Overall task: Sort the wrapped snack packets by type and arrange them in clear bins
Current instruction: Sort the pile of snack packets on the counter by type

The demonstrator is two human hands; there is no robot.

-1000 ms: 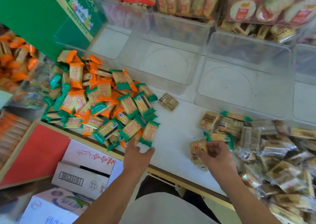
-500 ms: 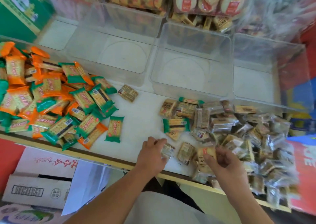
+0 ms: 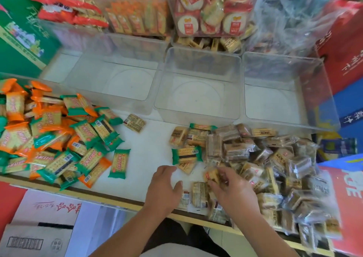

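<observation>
A heap of green and orange cracker packets (image 3: pixel 53 137) covers the left of the white counter. On the right lies a pile of clear-wrapped tan packets (image 3: pixel 261 162), with a green packet (image 3: pixel 186 155) at its near left edge. Three clear bins stand behind: left (image 3: pixel 110 101), middle (image 3: pixel 196 117), right (image 3: pixel 284 121), all bare inside. My right hand (image 3: pixel 233 190) pinches a tan packet (image 3: pixel 211 175) at the pile's near edge. My left hand (image 3: pixel 163 188) hovers beside it with relaxed, spread fingers and holds nothing.
One tan packet (image 3: pixel 134 122) lies alone mid-counter. Stocked snack bins (image 3: pixel 212 15) stand at the back. A green box (image 3: pixel 21 34) is at the far left, red and blue boxes (image 3: pixel 343 46) at the right. Cardboard cartons (image 3: pixel 41 223) sit below the counter's near edge.
My view swung right from the green-orange heap to the tan pile. My left hand left the green packets and came over beside my right hand, which lifted a tan packet slightly.
</observation>
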